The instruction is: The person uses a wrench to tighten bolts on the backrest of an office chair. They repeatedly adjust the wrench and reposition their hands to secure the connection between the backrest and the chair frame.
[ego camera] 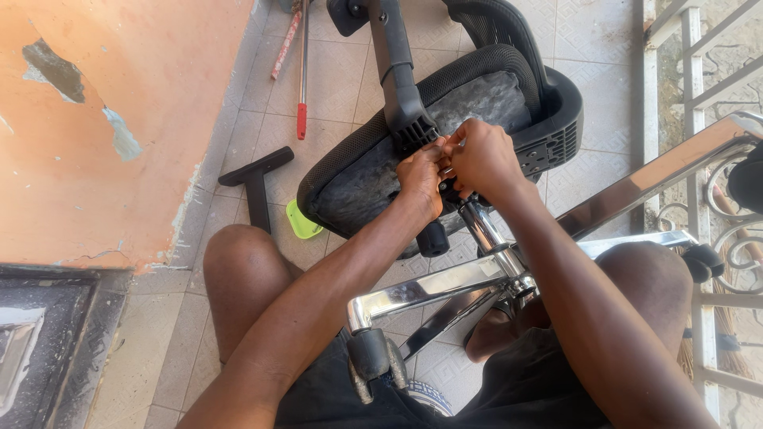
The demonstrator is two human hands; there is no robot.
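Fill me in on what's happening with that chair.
A person sits on the tiled floor with an office chair tipped on its side. The left hand and right hand work close together where the chrome column meets the seat's underside. The chrome wheeled base lies over their lap. A loose black T-shaped part lies nearby.

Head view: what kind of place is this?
Probably a tiled balcony or porch of a house, not a workshop. Pale floor tiles, a peeling orange wall and a metal railing show it. Both hands work on an overturned office chair on the floor.
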